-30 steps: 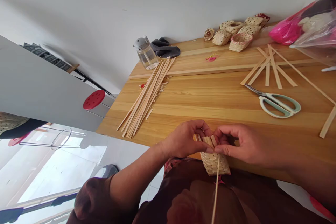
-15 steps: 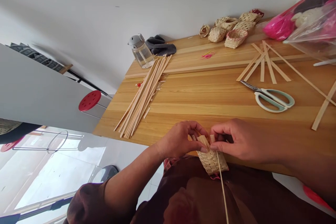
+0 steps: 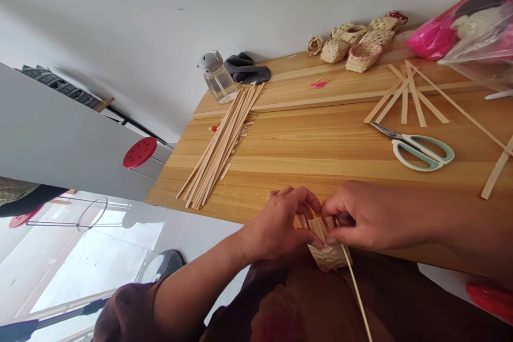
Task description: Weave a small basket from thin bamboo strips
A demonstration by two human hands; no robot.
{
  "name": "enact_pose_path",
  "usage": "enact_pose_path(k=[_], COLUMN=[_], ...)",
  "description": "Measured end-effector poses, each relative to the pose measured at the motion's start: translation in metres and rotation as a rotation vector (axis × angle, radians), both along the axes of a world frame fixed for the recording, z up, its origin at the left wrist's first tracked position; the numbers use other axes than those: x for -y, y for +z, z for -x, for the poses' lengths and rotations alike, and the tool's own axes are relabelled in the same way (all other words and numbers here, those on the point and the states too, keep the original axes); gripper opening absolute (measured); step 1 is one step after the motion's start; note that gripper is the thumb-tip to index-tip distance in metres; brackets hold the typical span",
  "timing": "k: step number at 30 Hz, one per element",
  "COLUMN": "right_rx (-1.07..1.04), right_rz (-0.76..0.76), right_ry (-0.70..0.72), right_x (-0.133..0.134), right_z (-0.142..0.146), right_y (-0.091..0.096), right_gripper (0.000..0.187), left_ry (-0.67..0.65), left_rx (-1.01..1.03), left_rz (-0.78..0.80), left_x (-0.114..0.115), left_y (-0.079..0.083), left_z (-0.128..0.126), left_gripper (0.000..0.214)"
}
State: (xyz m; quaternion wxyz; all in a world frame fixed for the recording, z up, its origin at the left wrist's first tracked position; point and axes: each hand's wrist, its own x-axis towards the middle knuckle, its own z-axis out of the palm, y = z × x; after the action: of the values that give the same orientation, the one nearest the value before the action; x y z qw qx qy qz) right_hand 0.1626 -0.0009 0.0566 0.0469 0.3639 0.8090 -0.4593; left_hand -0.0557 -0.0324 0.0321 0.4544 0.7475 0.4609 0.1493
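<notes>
A small woven bamboo basket (image 3: pixel 327 255) sits low in the view at the table's near edge, with loose strip ends (image 3: pixel 316 227) fanning up from its top. My left hand (image 3: pixel 278 222) grips the left side of the strip ends, its fingers curled over them. My right hand (image 3: pixel 360 215) pinches the same ends from the right, its fingertips among the strips. The hands nearly meet and hide much of the weave. One long thin strip (image 3: pixel 356 291) runs down from the basket past my dark sleeve.
On the wooden table (image 3: pixel 320 155) lie a bundle of bamboo strips (image 3: pixel 216 155), green-handled scissors (image 3: pixel 420 152) and crossed strips (image 3: pixel 409 99). Woven pieces (image 3: pixel 348 45), a glass jar (image 3: pixel 216 77), grey cloth (image 3: pixel 246 69) and a plastic bag (image 3: pixel 476 26) stand along the far side.
The basket sits lower and more of it is hidden behind my hands. The long strip's lower end has swung to the right, and my hands have closed in on the strip ends.
</notes>
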Motion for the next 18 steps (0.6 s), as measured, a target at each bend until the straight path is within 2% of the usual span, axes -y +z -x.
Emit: enact_pose_path(k=[3, 6, 9, 12, 14, 16, 18], right_rx=[-0.011, -0.049, -0.025, -0.017, -0.05, -0.097, -0.142], right_rz=[-0.127, -0.155, -0.081, 0.023, 0.04, 0.057, 0.141], right_ry=[0.044, 0.036, -0.005, -0.083, -0.145, -0.206, -0.267], right_x=[0.002, 0.004, 0.004, 0.002, 0.001, 0.001, 0.002], right_z=[0.002, 0.001, -0.002, -0.005, -0.006, -0.006, -0.005], right_y=[-0.005, -0.009, -0.012, -0.018, -0.023, -0.028, -0.032], right_gripper=[0.028, 0.029, 0.028, 0.026, 0.025, 0.026, 0.025], left_ry=[0.004, 0.002, 0.027, 0.039, 0.037, 0.059, 0.11], left_rx=[0.03, 0.022, 0.043, 0.096, 0.134, 0.186, 0.251], left_rz=[0.025, 0.037, 0.058, 0.094, 0.105, 0.125, 0.166], left_x=[-0.001, 0.0, 0.0, -0.001, -0.003, -0.005, -0.006], left_y=[-0.003, -0.005, -0.007, -0.008, -0.008, -0.009, -0.009], left_z=[0.001, 0.001, 0.001, 0.002, 0.003, 0.004, 0.003], left_gripper=[0.045, 0.042, 0.039, 0.046, 0.049, 0.042, 0.032])
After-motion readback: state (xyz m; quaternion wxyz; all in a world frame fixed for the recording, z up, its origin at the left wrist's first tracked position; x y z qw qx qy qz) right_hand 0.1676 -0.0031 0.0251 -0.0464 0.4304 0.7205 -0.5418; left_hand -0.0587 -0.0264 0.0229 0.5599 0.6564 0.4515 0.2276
